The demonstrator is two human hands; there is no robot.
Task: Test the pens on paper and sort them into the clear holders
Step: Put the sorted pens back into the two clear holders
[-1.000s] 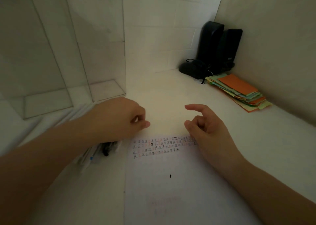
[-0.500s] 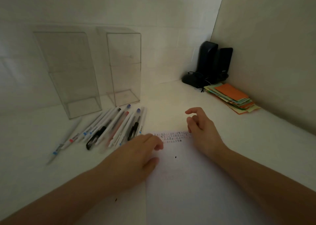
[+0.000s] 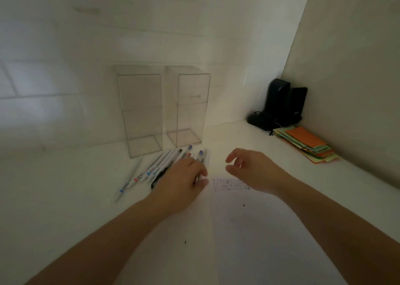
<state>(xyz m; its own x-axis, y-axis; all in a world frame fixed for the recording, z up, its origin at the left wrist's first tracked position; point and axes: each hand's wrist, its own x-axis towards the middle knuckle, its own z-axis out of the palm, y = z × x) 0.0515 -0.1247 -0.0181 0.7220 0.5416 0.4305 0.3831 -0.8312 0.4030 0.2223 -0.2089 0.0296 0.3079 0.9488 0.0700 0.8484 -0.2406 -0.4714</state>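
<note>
Left hand [image 3: 184, 182] reached palm-down over right end of pen row [image 3: 164, 165] on counter [image 3: 65, 198], knuckles up. Fingertips hidden among pens, blurred; could not tell whether its grip held pen. Right hand [image 3: 251, 170] hovered over top edge of paper [image 3: 249, 230], fingers loosely curled, grip slack, holding nothing. Pens lay side by side just before two clear holders [image 3: 164, 111], both upright by wall.

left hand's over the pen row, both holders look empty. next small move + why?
Probably: the left hand closes on one pen from the pen row and carries it to the paper. Its fingers lie over the row's right end; whether they grip a pen yet is unclear. Both clear holders look empty, and the right hand hovers open, holding nothing.
</note>
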